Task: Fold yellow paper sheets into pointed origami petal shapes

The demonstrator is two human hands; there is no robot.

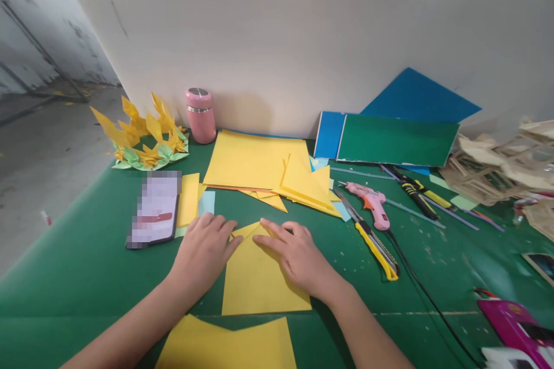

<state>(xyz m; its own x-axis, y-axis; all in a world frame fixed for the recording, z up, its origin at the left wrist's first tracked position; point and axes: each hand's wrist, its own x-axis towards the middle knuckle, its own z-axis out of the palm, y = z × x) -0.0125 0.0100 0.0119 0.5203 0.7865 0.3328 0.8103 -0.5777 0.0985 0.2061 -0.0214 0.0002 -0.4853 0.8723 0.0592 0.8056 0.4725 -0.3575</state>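
A yellow paper sheet lies on the green table in front of me, its top edge folded down into a small flap. My left hand lies on the sheet's upper left corner, fingers flat and pressing the fold. My right hand rests on the upper right part, index finger stretched along the crease. Both hands press the paper and grip nothing. A second yellow sheet lies nearer to me at the bottom edge.
A phone lies left of my hands. Behind are a stack of yellow sheets, folded paper flowers, a pink flask. To the right: a yellow utility knife, pink glue gun, blue and green boards, wooden model.
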